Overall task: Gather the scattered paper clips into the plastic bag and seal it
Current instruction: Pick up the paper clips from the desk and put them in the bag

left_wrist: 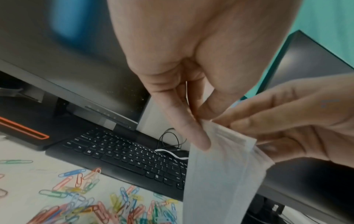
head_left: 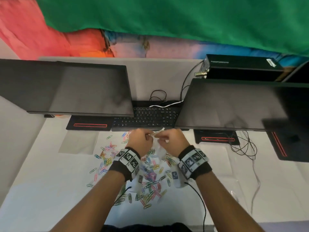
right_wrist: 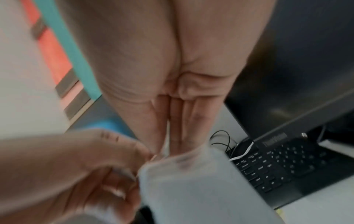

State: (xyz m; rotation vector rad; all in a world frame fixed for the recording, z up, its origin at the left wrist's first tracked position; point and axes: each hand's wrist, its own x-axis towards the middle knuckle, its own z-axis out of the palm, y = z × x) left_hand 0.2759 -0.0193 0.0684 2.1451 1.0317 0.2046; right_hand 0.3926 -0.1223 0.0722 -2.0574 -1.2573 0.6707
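Note:
My two hands hold a clear plastic zip bag [head_left: 158, 148] up over the table, just in front of the keyboard. The left hand [head_left: 148, 136] pinches the bag's top strip at its left corner between thumb and forefinger [left_wrist: 199, 136]. My right hand [head_left: 159, 137] pinches the same strip right beside it, fingers straight against the thumb [right_wrist: 153, 136]. The bag [left_wrist: 220, 181] hangs down limp, and I see no clips in the part that shows [right_wrist: 191, 189]. Several coloured paper clips [head_left: 150, 183] lie scattered on the white table below my wrists [left_wrist: 76, 200].
A black keyboard [head_left: 147, 116] lies just beyond my hands, under two dark monitors [head_left: 75, 89] [head_left: 234, 104]. Their black bases [head_left: 90, 125] stand at either side. Loose cables [head_left: 242, 146] trail at the right. A flat translucent sheet [head_left: 78, 143] lies at the left.

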